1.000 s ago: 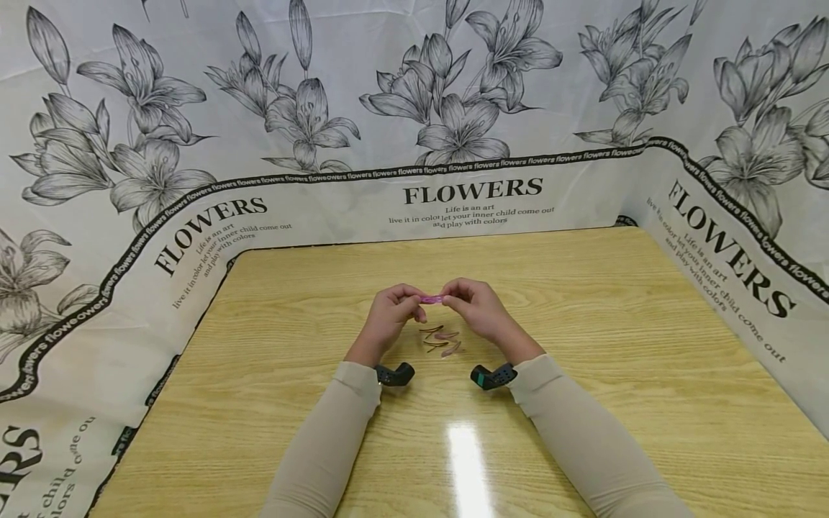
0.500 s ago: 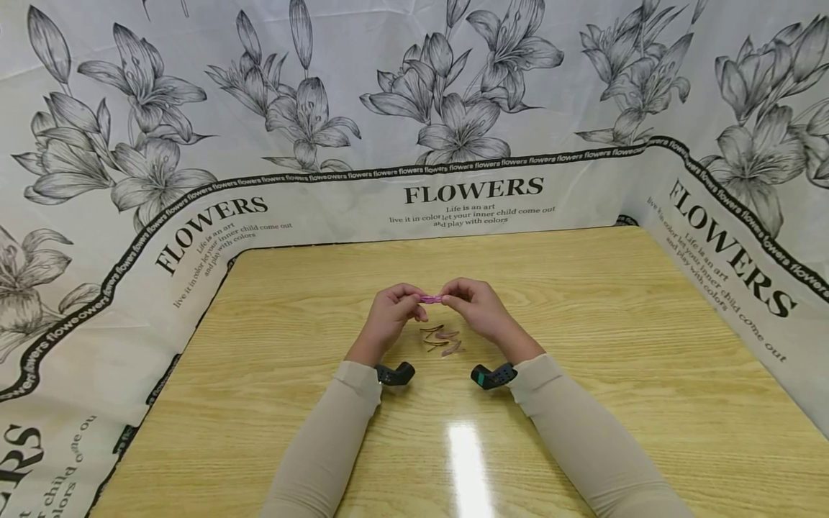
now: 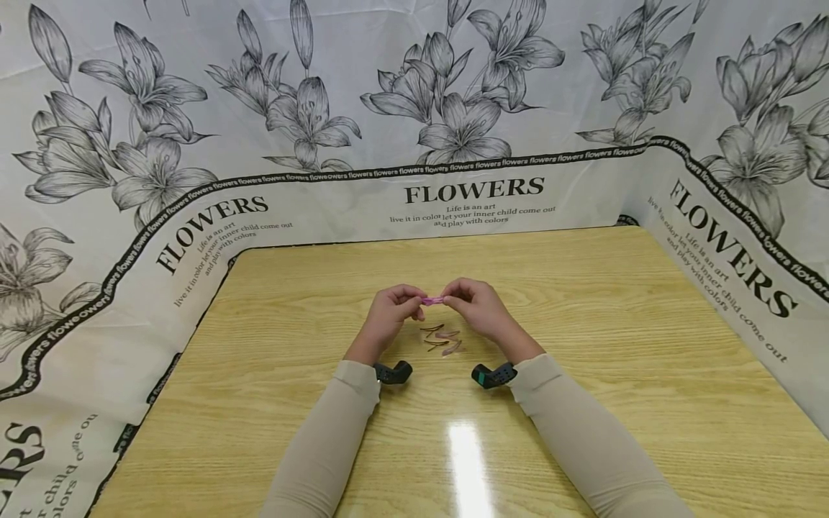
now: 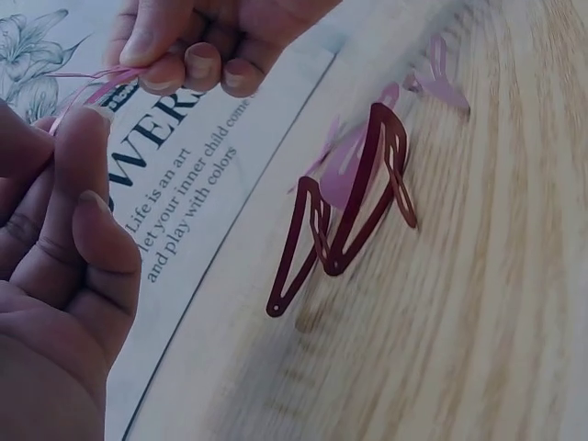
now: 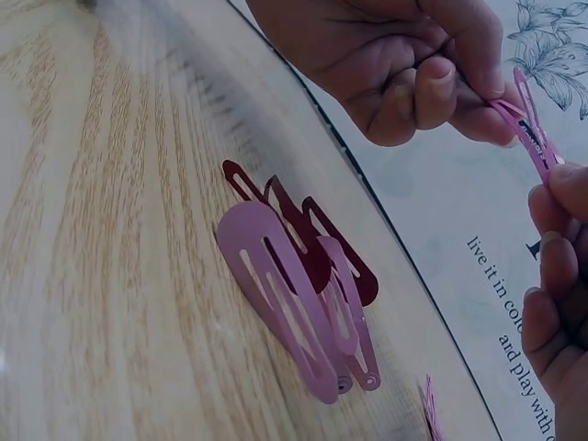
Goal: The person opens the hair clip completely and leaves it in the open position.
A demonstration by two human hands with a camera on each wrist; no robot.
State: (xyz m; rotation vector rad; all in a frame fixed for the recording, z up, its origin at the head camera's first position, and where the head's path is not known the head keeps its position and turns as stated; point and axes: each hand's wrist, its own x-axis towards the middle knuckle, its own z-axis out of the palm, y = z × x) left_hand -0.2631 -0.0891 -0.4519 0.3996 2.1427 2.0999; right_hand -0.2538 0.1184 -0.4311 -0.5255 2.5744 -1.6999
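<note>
A pink snap hair clip [image 5: 530,133] spans the gap between both hands, above the table. In the right wrist view its inner strip stands apart from its frame. My left hand [image 3: 387,316] pinches one end between thumb and fingers. The other end is pinched by my right hand [image 3: 474,308]. Below them on the table lie two dark red snap clips [image 4: 357,197] and two dusty pink snap clips [image 5: 266,266], grouped close together. The dark red pair shows bent open in the left wrist view.
The wooden table [image 3: 272,403] reaches to a white curtain [image 3: 337,208] printed with flowers and lettering on several sides. Black wrist devices [image 3: 494,375] sit on both wrists. A thin pink thing [image 5: 432,409] shows at the bottom of the right wrist view.
Both hands stay nearly in place, still pinching the pink snap clip. The left hand has shifted very slightly, and the held clip's outline differs a little. The clips on the table have not moved.
</note>
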